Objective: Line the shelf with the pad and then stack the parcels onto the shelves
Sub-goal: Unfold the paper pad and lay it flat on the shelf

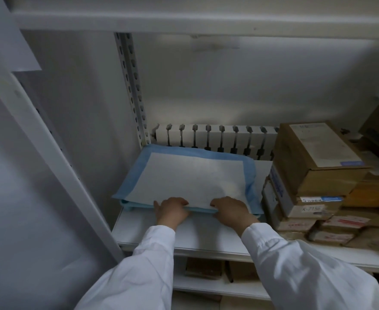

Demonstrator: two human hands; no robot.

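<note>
The pad (184, 175), white with a blue border, lies on the left part of the shelf (152, 233), spread over what looks like a pale blue tray (126, 201) that lifts it off the board. We hold it at its near edge: our left hand (173, 211) curls its fingers over that edge, and our right hand (231, 211) does the same just beside it. Gripping the front with both hands, we judge, lets us square the pad and draw it flat. Lining is nearly done; no parcel sits on the pad yet. The parcels (313, 175) are stacked to the right on the same shelf, touching the pad's right border, which limits how far it can spread. A ribbed white radiator (217, 137) stands behind.
</note>
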